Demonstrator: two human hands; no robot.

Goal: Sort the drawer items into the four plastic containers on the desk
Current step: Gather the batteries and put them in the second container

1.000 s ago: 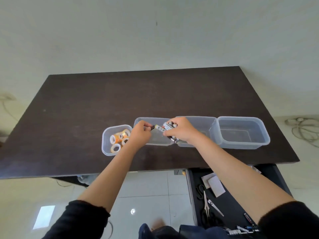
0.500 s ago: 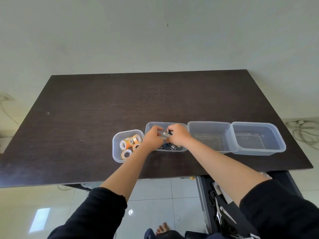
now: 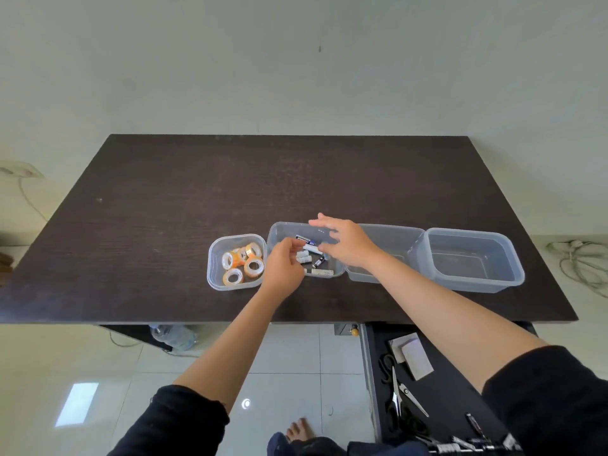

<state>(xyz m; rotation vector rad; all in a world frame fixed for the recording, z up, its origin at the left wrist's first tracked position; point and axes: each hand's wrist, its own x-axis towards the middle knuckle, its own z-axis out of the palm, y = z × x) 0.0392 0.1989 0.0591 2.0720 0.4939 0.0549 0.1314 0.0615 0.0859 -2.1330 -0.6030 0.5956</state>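
Observation:
Four clear plastic containers stand in a row on the dark desk (image 3: 164, 225). The leftmost container (image 3: 215, 278) holds several tape rolls (image 3: 245, 263). The second container (image 3: 279, 230) holds several batteries (image 3: 307, 255). The third container (image 3: 394, 236) and the fourth container (image 3: 473, 258) look empty. My left hand (image 3: 284, 266) hovers over the battery container's left part, fingers loosely curled, with nothing visible in it. My right hand (image 3: 343, 240) is spread open above that container's right side, empty.
An open drawer (image 3: 437, 390) at lower right, under the desk's front edge, holds scissors (image 3: 399, 394), paper pads (image 3: 411, 355) and small items. A water bottle (image 3: 174, 335) lies on the floor under the desk. My foot (image 3: 297, 429) shows at the bottom. Cables (image 3: 579, 258) lie to the right.
Both hands held batteries over the second container a second ago. The batteries now lie in it, and my right hand has opened and lifted a little.

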